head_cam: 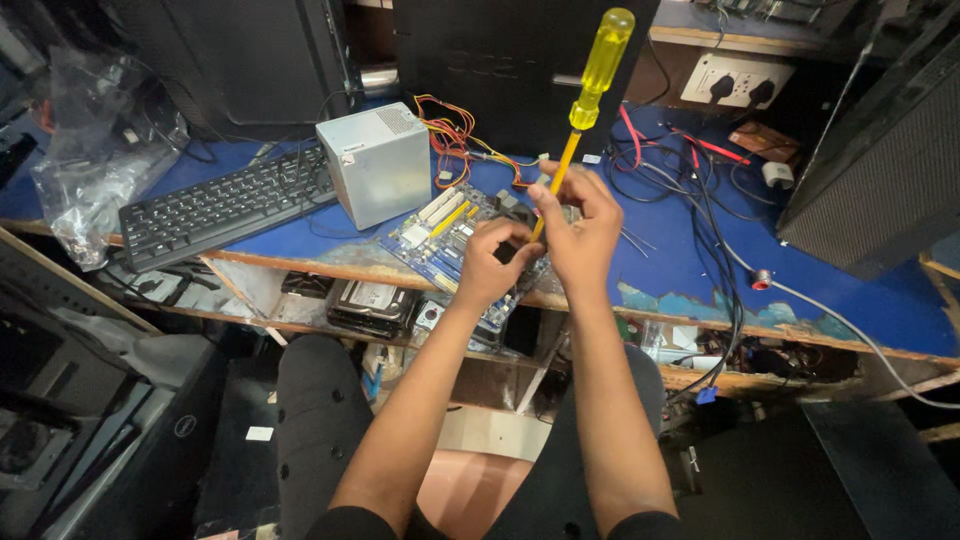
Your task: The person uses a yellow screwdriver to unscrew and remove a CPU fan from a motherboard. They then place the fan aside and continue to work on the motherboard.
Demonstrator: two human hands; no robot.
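we see a blue motherboard (450,235) lying at the front edge of the blue tabletop (680,270), partly overhanging it, and both of our hands are gathered over its right end. the right hand (580,235) is closed around the orange shaft of a screwdriver (598,75), gripping it low down near the tip, so the clear yellow handle stands up and tilts away toward the back edge. the left hand (492,262) sits just beside and touching the right one, its fingers curled down onto the board or onto a dark part there; we cannot tell what exactly it pinches, since the fingers hide it.

as we judge it, the work on the board is in its middle: the tool is at the board, but the tip and any screw are hidden under our fingers, so we cannot say whether anything has been loosened or fastened. the board's slots and connectors toward the left look still in place.

just behind the board stands a small grey power supply box (375,160) with coloured wires (455,135) trailing toward the hands. a black keyboard (225,205) lies toward the left edge, and loose black and red cables (700,210) sprawl to the right.
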